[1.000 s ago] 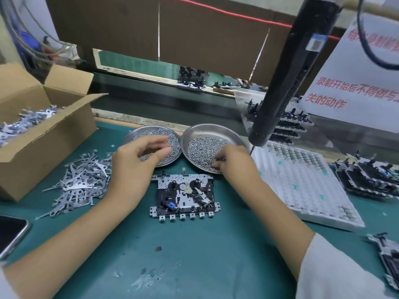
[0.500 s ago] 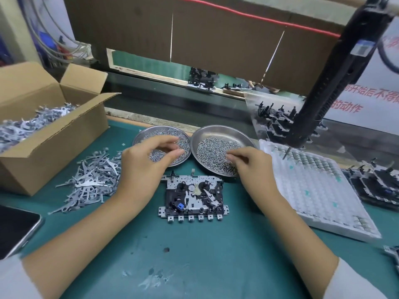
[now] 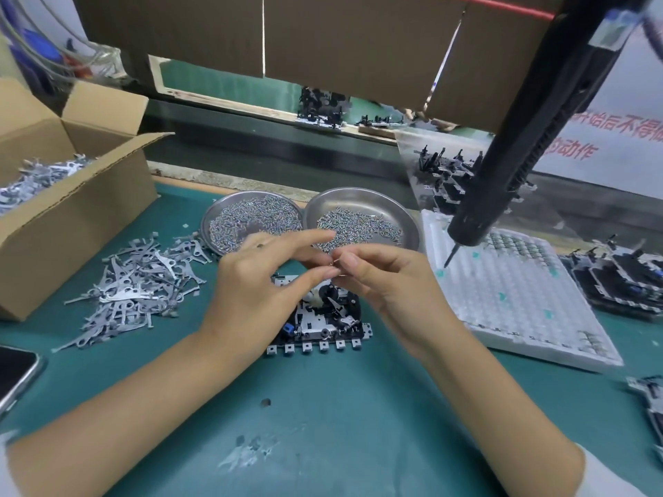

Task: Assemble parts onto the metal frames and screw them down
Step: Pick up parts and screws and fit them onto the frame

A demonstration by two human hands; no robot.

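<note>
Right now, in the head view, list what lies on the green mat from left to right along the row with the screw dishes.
cardboard box → pile of grey metal levers → left screw dish → right screw dish → white foam tray → stacked assembled frames

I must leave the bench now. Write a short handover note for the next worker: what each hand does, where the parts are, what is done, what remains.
Left hand and right hand meet above the black-and-silver metal frame, pinching a tiny metal part, probably a screw, between their fingertips.
The frame lies flat on the green mat. Two round steel dishes of small screws sit behind it. Loose grey stamped levers lie left, beside the open cardboard box.
The black electric screwdriver hangs free at right.
Done: the part is picked up.
Left: seat it on the frame, then drive it.
</note>
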